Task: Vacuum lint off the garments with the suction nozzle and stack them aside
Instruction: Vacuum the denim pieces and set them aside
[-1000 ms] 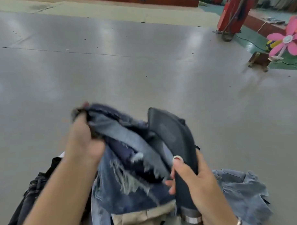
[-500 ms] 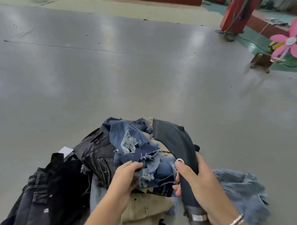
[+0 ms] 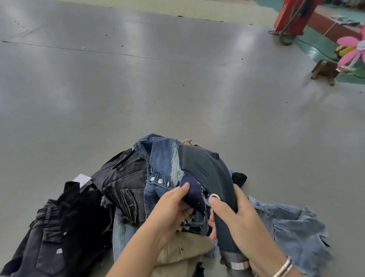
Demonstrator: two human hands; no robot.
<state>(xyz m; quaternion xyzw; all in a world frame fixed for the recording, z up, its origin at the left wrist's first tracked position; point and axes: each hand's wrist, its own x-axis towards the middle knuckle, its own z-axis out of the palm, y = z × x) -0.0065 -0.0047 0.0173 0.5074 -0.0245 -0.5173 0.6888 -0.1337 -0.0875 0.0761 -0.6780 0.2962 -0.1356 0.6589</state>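
Grey floor (image 3: 134, 88), denim pile (image 3: 125, 188), pink pinwheel (image 3: 358, 49)

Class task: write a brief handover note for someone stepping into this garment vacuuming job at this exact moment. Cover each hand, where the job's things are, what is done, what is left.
Left hand: pinches a dark navy frayed piece of the blue ripped denim atop the pile.
Right hand: grips the suction nozzle, its head against that denim.
Things: black jeans lie on the left of the grey table, light blue denim on the right, dark grey jeans and a khaki garment in the middle.
Done: cannot tell which pieces are cleaned; no neat stack shows.
Left: vacuum this piece, set it aside, continue through the pile.
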